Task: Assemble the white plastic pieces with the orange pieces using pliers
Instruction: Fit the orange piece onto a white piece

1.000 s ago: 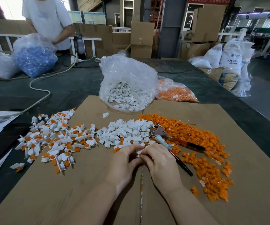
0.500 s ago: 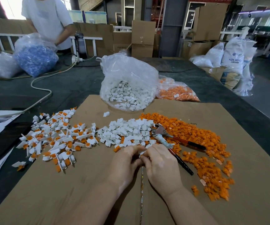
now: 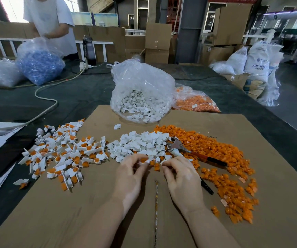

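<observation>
pliers (image 3: 183,149) handle under right hand (image 3: 183,179)

This is a factory floor or warehouse workshop set up for hand assembly. Tall brown cardboard cartons (image 3: 158,42) are stacked against a grey steel column (image 3: 188,29), and white woven sacks printed "ABS RESIN" (image 3: 256,63) slump by the aisle on the right. The long dark-covered surface (image 3: 83,97) carries clear plastic bags of small moulded parts: white ones (image 3: 140,97), orange ones (image 3: 196,102), blue ones (image 3: 38,63). A flattened brown cardboard sheet (image 3: 251,203) serves as a work mat, heaped with loose white (image 3: 142,142) and orange plastic pieces (image 3: 215,145). A second person in a white T-shirt (image 3: 49,20) stands at the far side, handling the blue bag.
</observation>
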The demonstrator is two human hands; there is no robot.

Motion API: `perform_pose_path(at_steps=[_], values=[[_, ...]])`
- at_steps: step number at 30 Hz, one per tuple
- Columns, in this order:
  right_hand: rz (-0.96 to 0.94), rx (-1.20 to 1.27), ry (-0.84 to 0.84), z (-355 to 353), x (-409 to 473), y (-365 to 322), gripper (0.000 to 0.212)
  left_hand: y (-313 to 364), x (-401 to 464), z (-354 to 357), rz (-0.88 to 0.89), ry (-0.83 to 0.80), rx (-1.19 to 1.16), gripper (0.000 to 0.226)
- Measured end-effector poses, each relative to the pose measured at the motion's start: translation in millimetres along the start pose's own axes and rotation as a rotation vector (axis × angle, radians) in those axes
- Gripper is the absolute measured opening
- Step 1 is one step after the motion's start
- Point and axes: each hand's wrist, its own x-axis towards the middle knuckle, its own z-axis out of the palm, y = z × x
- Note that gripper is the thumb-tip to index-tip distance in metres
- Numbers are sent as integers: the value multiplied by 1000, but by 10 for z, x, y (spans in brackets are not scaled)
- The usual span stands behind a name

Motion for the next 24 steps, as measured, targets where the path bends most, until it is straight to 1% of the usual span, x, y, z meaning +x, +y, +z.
perform_pose_path(at_steps=[4, 8, 11, 15, 18, 19, 21, 23, 24], values=[[15, -56, 43, 29, 6, 18, 14, -81, 121, -240, -29, 182, 184, 14], [3, -100, 49, 50, 7, 31, 18, -233, 278, -533, -81, 297, 425, 16], [4, -127, 52, 62, 8, 33, 20, -296, 342, -655, -120, 350, 506, 23], [-13, -173, 40, 76, 16, 43, 25, -308, 366, -695, -155, 353, 641, 44], [-49, -194, 2, 100, 18, 44, 29, -246, 320, -646, -72, 401, 631, 41], [-64, -199, -19, 110, 18, 41, 30, -219, 303, -617, -19, 386, 597, 36], [-99, -222, -74, 126, 16, 26, 30, -168, 278, -536, 76, 271, 519, 25], [-126, -253, -118, 125, 24, 5, 26, -133, 258, -444, 123, 145, 498, 14], [-129, -269, -133, 122, 30, -5, 24, -130, 249, -406, 128, 104, 511, 13]])
